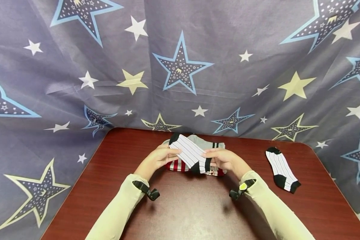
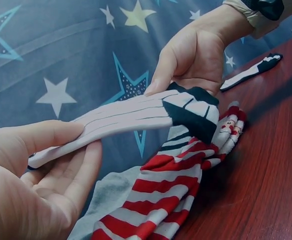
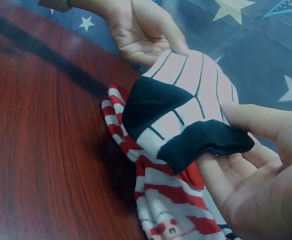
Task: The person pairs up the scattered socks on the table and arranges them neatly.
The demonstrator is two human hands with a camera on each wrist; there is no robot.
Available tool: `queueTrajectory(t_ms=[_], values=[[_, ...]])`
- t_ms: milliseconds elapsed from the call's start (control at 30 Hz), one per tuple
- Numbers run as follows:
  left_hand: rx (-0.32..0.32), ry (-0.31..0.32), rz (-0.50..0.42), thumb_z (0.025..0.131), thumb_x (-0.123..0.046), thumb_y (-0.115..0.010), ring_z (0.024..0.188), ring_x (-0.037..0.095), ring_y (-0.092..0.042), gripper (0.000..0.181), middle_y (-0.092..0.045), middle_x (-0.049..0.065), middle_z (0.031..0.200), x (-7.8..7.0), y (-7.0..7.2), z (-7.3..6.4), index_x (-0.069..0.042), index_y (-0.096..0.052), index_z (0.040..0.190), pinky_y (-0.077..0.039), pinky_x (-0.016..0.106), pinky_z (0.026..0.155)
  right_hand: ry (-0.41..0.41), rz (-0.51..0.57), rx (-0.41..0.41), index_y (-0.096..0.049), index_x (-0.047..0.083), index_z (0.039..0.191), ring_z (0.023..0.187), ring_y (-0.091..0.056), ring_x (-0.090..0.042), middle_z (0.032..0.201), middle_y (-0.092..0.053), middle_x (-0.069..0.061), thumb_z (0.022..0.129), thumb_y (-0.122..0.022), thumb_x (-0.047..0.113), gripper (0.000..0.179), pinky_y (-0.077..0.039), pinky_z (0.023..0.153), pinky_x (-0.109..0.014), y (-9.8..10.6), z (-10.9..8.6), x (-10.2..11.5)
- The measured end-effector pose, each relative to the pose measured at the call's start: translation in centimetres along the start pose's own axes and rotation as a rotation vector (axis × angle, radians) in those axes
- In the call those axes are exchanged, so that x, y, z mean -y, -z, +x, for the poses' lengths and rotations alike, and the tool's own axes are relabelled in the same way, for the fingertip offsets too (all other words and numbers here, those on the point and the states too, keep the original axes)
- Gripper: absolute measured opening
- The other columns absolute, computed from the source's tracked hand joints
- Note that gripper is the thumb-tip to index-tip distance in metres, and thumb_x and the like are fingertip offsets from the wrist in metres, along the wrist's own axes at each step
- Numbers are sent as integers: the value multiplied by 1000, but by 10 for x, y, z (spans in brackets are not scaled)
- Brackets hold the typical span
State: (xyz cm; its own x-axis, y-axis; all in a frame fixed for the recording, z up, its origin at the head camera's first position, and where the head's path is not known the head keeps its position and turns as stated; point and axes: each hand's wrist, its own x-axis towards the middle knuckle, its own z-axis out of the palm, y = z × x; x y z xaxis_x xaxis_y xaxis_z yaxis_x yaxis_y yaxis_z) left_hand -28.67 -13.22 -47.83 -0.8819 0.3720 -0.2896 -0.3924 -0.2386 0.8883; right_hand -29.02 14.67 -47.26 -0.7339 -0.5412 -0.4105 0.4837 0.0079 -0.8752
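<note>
Both hands hold up a white sock (image 1: 187, 151) with thin dark stripes and black toe, heel and cuff. My left hand (image 1: 162, 156) pinches it near the toe, thumb on top and fingers beneath. At the cuff end, my right hand (image 1: 225, 159) grips it the same way, as the right wrist view shows with the black cuff (image 3: 206, 142) over the fingers. Under the held sock lie red-and-white striped socks (image 2: 156, 195) and grey socks (image 1: 220, 145) with dark bands, partly hidden by it.
A matching striped sock (image 1: 283, 170) lies flat at the right of the reddish-brown table (image 1: 114, 200). Behind the table hangs a grey-blue star-patterned cloth (image 1: 225, 86). Each wrist wears a black strap (image 1: 145, 190) with a small camera.
</note>
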Motion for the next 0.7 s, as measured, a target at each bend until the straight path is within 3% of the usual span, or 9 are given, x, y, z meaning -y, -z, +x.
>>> queueTrajectory(t_ms=[200,367,533,700], values=[[4,-13,27,94,15,-55,83,10,-72,24,-75,-2,87,4,2,2,-3,-65,106,-61,24,79,1,25,-1,-72,18,99,88,-72,-7,94,-76,6,104,-51,4,26,-58,82,-23,7,-4,0],[39,-46,25,90,19,-56,86,10,-72,35,-76,-1,92,5,0,1,6,-60,122,-60,24,81,13,28,-16,-72,20,98,89,-71,-7,95,-76,7,105,-50,6,27,-57,83,-24,11,-7,-1],[73,-68,11,88,22,-54,88,10,-72,44,-76,-3,95,5,-1,1,2,-60,127,-60,23,80,44,22,-16,-74,20,98,91,-71,-7,96,-76,7,106,-49,8,29,-57,85,-24,15,-9,-2],[117,-76,-10,90,22,-51,90,10,-73,49,-76,-2,98,6,-2,0,6,-51,136,-61,23,81,44,32,-10,-74,20,97,89,-71,-7,95,-76,7,107,-48,10,29,-58,83,-24,16,-9,-2]])
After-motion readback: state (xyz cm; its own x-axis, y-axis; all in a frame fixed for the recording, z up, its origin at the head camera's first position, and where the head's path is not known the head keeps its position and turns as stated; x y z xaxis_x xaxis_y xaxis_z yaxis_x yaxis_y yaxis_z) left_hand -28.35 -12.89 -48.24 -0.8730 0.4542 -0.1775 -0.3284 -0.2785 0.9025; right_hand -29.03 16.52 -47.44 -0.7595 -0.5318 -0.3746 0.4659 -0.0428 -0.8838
